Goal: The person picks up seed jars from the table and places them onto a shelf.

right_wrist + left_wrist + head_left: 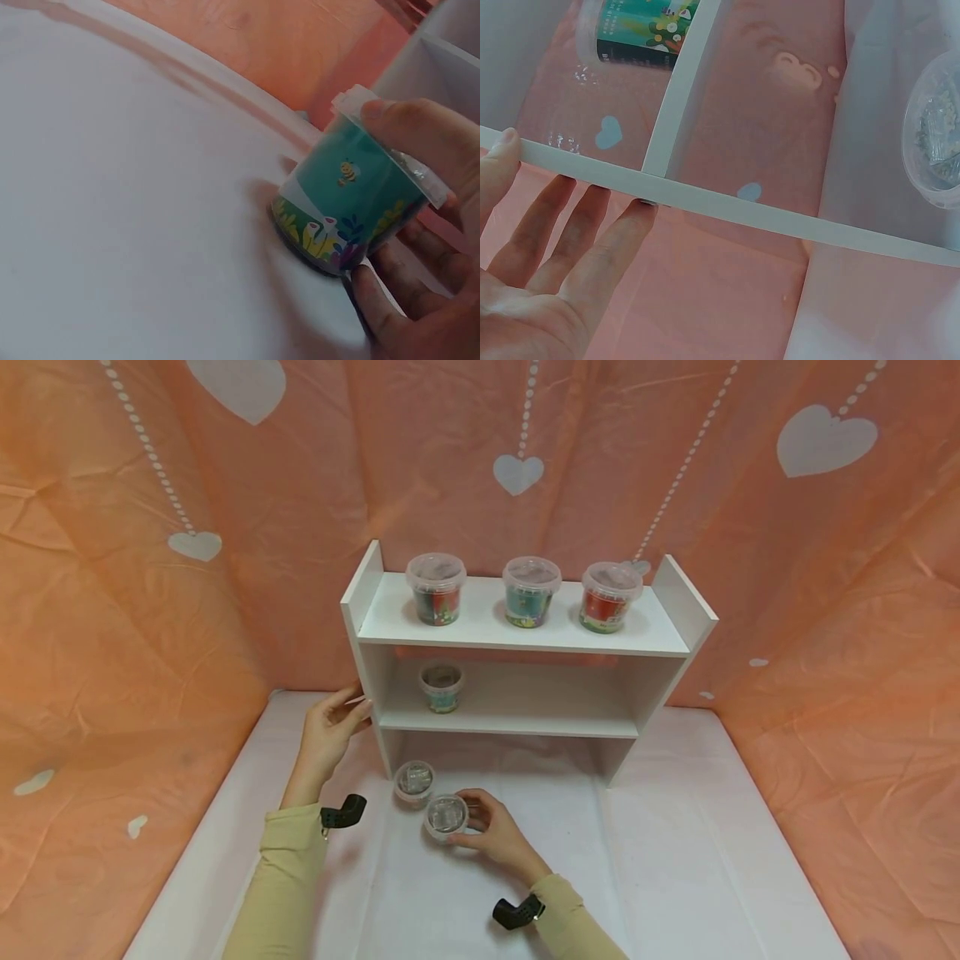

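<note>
My right hand (498,835) grips a small lidded plastic tub (341,195), thumb on its rim and fingers at its far side. The tub has a teal printed label with a bee and plants; a silvery packet shows through its top. I cannot tell whether its base touches the table. Close beside it stands a second tub (415,781), by the shelf's left foot. My left hand (326,735) touches the left side panel of the white shelf (510,727). In the left wrist view, the thumb and mostly straight fingers (607,262) rest along the panel's edge.
Three larger lidded tubs, a left one (437,589), a middle one (531,593) and a right one (609,597), stand on the top board. Another tub (442,687) sits on the middle board, left side. Orange cloth with hearts (517,475) surrounds the white table (697,843).
</note>
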The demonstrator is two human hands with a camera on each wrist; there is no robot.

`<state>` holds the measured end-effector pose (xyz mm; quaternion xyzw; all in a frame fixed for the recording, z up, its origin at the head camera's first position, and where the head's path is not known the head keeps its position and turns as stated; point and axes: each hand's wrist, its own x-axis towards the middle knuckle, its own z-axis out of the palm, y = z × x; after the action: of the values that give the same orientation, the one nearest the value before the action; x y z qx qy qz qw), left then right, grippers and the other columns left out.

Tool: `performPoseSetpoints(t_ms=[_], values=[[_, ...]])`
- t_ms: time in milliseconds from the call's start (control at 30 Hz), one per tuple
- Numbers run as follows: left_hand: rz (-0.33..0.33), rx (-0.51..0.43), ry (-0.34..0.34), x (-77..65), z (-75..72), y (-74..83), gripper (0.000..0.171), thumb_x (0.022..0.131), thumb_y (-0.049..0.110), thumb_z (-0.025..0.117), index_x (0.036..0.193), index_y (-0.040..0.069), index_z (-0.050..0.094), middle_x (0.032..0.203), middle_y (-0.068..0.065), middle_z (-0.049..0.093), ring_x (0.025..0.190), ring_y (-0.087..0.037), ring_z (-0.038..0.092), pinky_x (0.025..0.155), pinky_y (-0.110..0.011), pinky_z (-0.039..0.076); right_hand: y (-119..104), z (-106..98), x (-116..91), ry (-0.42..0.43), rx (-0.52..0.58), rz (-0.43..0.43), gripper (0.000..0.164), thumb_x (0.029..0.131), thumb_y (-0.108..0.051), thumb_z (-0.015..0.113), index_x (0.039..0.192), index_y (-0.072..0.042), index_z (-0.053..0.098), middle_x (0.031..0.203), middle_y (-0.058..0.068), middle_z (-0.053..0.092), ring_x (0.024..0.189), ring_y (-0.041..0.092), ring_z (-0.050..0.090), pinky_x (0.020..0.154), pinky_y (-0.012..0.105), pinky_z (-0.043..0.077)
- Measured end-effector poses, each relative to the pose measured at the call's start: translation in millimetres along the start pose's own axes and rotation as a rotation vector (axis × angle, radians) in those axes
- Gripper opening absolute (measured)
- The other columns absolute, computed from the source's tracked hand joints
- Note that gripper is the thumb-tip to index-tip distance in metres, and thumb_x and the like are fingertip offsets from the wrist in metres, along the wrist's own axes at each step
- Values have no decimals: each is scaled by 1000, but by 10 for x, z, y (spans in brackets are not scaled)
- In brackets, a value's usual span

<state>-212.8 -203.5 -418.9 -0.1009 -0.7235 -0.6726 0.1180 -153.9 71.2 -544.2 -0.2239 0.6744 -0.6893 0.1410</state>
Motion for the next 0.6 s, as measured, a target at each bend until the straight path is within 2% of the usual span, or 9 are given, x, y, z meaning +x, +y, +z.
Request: performPoseSetpoints(t_ms=[200,400,600], values=[[-1,-5,-1,5,7,11,44,94,5,60,135,-8,49,129,-27,50,99,-5,61,82,-27,54,-68,-102,-41,53,-5,6,63,74,13,75,129,13,44,121,26,53,109,29,57,94,42,50],[5,-5,2,7,10,7,43,94,3,60,134,-8,49,128,-27,51,98,-6,61,82,-29,55,-114,-225,-76,63,-29,-6,62,75,11,75,128,13,44,119,29,53,106,30,59,91,41,52],[1,-6,5,-1,5,10,44,94,4,60,135,-8,49,128,-24,52,99,-5,61,85,-34,54,-196,-334,-113,76,-51,-3,62,76,11,75,129,13,44,120,28,53,106,30,59,88,33,54]])
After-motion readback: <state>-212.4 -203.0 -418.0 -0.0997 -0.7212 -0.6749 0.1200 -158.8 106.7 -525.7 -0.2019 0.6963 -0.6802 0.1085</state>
